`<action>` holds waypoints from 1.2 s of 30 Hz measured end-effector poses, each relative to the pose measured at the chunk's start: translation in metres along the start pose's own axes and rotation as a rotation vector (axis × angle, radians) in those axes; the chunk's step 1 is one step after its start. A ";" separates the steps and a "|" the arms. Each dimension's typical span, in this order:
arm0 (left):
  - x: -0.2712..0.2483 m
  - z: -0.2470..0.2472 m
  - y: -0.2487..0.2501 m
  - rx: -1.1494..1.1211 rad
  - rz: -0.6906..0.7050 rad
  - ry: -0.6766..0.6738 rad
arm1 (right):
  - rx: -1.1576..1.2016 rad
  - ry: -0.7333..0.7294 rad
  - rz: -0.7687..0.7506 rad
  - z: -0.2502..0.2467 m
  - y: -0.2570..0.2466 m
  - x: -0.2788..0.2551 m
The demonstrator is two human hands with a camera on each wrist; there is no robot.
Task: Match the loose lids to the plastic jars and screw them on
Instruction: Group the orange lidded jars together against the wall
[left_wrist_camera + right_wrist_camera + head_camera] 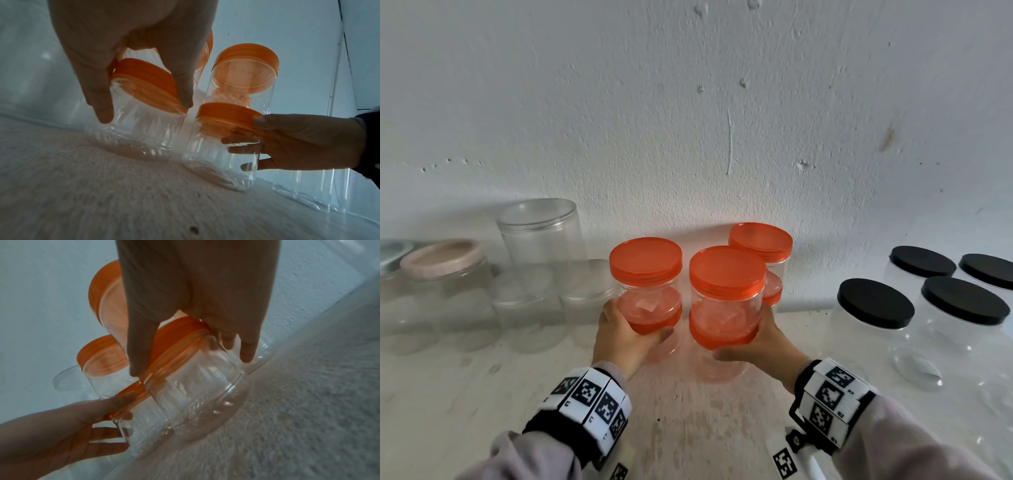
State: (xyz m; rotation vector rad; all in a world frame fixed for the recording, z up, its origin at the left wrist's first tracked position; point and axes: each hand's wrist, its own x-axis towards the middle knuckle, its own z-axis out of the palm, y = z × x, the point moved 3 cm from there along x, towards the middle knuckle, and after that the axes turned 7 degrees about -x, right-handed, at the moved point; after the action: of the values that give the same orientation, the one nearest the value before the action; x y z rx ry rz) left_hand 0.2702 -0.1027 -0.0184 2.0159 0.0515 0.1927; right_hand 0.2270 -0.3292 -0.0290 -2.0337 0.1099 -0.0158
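Three clear plastic jars with orange lids stand upright in the middle of the white table (688,428), close to the wall. My left hand (626,337) grips the lower body of the left jar (647,284); its fingers (98,91) wrap the jar (139,129) below the lid. My right hand (760,346) grips the nearer middle jar (726,308) low on its side, and its thumb (139,353) lies across that jar (195,386). The third jar (761,245) stands untouched behind them. All three lids sit on their jars.
Several clear jars with clear lids (541,236) and a pink-lidded jar (443,257) crowd the left. Three black-lidded jars (876,303) stand at the right. A white wall (688,137) rises directly behind the jars.
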 end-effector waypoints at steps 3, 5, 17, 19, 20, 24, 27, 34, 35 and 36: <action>0.000 0.000 0.001 0.004 -0.005 0.000 | -0.003 0.060 0.023 -0.002 0.003 -0.004; 0.001 0.001 0.001 0.006 -0.011 -0.004 | -0.010 0.134 0.047 0.000 0.003 -0.006; 0.000 0.006 0.006 0.064 -0.053 0.013 | -0.148 0.342 0.241 0.031 -0.027 -0.001; 0.001 0.007 0.006 0.054 -0.059 0.027 | -0.138 0.344 0.250 0.033 -0.031 0.002; 0.001 0.008 0.007 0.047 -0.064 0.032 | -0.141 0.347 0.256 0.033 -0.032 0.003; 0.004 0.012 0.010 0.018 -0.073 0.025 | -0.139 0.376 0.296 0.035 -0.034 0.008; 0.006 0.015 0.013 0.022 -0.061 0.021 | -0.125 0.426 0.317 0.036 -0.032 0.016; 0.014 0.018 0.016 0.053 -0.046 0.021 | -0.112 0.444 0.276 0.032 -0.026 0.036; 0.015 0.018 0.016 0.058 -0.046 0.021 | -0.109 0.443 0.266 0.031 -0.026 0.037; 0.016 0.018 0.016 0.065 -0.045 0.020 | -0.112 0.439 0.262 0.031 -0.025 0.039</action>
State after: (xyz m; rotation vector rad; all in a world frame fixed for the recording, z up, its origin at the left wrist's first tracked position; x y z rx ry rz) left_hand 0.2886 -0.1241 -0.0095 2.0757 0.1166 0.1846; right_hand 0.2692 -0.2940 -0.0218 -2.0835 0.6640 -0.2976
